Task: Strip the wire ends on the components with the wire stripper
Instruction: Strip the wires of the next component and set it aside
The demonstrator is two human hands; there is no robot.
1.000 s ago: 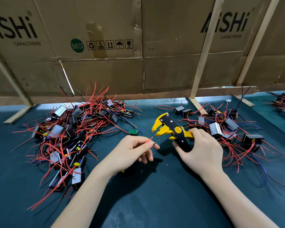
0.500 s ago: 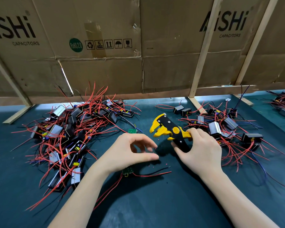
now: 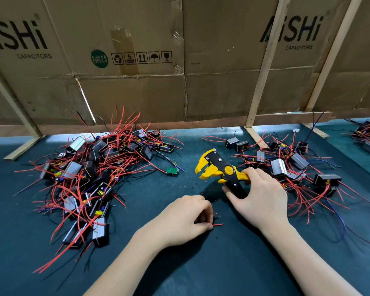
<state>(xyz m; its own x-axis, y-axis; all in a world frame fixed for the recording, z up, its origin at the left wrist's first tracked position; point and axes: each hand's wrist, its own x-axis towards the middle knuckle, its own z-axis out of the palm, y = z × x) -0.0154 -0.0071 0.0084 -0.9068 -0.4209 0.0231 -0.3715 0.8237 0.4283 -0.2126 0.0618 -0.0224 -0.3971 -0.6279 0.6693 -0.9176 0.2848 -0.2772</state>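
Right hand: the right hand (image 3: 263,201) grips the black handles of the wire stripper (image 3: 221,171), fingers curled round them, near the middle of the worktop.
Wire stripper: yellow and black, its yellow head pointing left and toward the far edge, jaws apart with nothing between them that shows.
Left hand: the left hand (image 3: 184,218) lies knuckles up on the worktop (image 3: 222,263), just beside the right hand on its near left side; fingers curled under, thumb and fingertips pinching a red wire.
Red wire: a short end of the red wire (image 3: 217,224) sticks out to the right from the left hand's fingertips, lying on the mat; what it is joined to is hidden under the hand.
Left pile: a large heap of components with red wires (image 3: 90,178) fills the left part of the worktop, up to the far edge.
Right pile: a smaller heap of components with red wires (image 3: 297,167) lies behind and to the right of the right hand.
Green circuit board: one small board (image 3: 172,171) lies alone between the left pile and the stripper's head.
Scraps: tiny red bits (image 3: 185,186) dot the mat below the stripper's head.
Backdrop: a cardboard wall (image 3: 137,60) on wooden slats stands along the far edge.
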